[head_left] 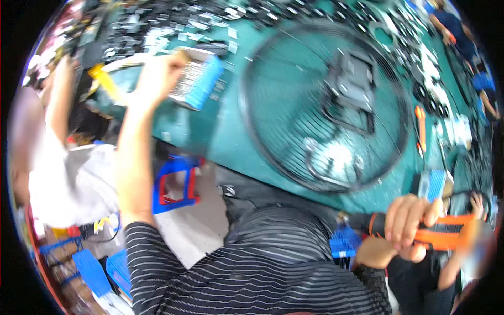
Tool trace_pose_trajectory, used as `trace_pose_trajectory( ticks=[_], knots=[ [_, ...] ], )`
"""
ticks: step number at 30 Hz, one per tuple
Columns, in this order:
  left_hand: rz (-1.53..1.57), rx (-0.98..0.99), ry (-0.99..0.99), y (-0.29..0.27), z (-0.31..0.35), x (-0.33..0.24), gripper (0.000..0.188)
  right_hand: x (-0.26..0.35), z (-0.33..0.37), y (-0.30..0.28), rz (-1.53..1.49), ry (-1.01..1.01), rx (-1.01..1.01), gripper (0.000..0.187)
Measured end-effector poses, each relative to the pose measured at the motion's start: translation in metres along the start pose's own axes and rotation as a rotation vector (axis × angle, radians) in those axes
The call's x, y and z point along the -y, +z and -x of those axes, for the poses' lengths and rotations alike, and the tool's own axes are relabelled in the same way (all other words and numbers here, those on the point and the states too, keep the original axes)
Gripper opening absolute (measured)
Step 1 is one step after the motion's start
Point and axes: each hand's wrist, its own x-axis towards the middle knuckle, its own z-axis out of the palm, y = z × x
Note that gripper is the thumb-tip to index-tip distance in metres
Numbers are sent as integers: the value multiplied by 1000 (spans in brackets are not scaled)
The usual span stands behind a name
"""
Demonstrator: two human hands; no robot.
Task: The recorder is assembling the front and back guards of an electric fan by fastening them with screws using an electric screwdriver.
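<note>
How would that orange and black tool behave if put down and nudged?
The orange and black tool in the right hand would probably stay stiff, since its casing looks hard. Its long, rounded-looking body might let it roll.

Dark small parts (270,17) lie scattered along the far side of the green table (226,139), with black rings (431,107) and an orange wrench (421,128) toward its right, a blurred co-worker in white (73,184) on the left, blue bins (90,270) and a blue-and-red frame (181,164) near left, and a dark-clothed person (455,34) far right.
</note>
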Motion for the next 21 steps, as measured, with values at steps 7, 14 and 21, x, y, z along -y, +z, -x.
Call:
trace_pose_trajectory(
  ticks=[7, 14, 21],
  knots=[
    [713, -285, 218, -7, 95, -120, 7, -22, -23, 53, 162, -280, -366, 44],
    [1666, 212, 89, 59, 174, -221, 16, -34, -31, 68, 76, -307, -454, 39],
    [1689, 180, 92, 67, 180, -216, 16, -41, -35, 72, 116, -222, -431, 38]
  ],
)
